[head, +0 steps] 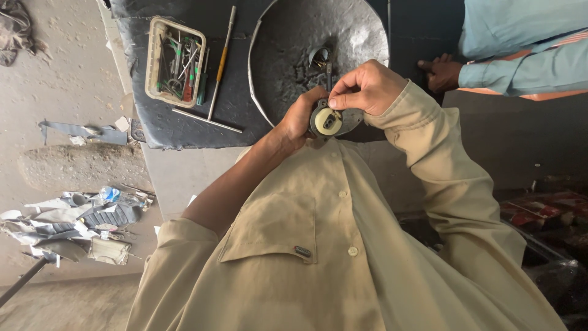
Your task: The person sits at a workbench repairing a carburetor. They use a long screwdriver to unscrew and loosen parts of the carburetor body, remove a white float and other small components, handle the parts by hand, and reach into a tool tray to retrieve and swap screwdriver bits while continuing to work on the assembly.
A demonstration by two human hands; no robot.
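Round part [326, 121] half hidden between both hands

The palm and most fingers of the left hand [298, 117] are hidden behind the small round part [326, 121], so the grip cannot be fully made out. The underside of that part is covered by the right hand [365, 87]. The tools in the plastic tray [153, 61] are too small and tangled to be told apart. A co-worker's hand [442, 71] is seen only in part, perhaps resting on the tabletop [184, 132], the sleeve being cut off by the right edge.
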